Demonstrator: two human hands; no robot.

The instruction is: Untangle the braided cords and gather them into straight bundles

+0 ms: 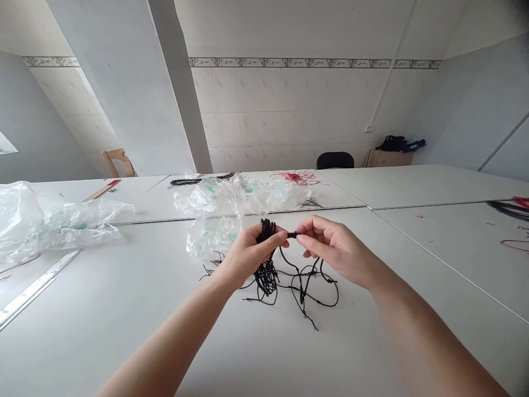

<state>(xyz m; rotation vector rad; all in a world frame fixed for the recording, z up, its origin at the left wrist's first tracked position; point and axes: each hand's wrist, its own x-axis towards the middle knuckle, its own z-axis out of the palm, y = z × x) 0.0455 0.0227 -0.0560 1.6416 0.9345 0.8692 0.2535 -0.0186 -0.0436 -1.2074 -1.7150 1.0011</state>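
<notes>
A bundle of black braided cord [266, 277] hangs from my left hand [261, 242], whose fingers are closed round its upper loops. Between the two hands a short, thick black stretch of cord [292, 235] is pinched, its left end in my left thumb and finger. My right hand [324, 240] pinches the right end of that stretch. Below my right hand, loose black cords [303, 286] with knots and frayed ends trail over the white table [248, 353]. The fingertips of the two hands are a small gap apart.
Crumpled clear plastic bags [231, 196] lie beyond my hands, and another [61, 220] is at the left. A metal ruler [37, 288] rests at the left. Farther back are red threads [300, 177], black cords [198, 181] and scissors [313, 203]. A black chair [335, 160] stands behind the table.
</notes>
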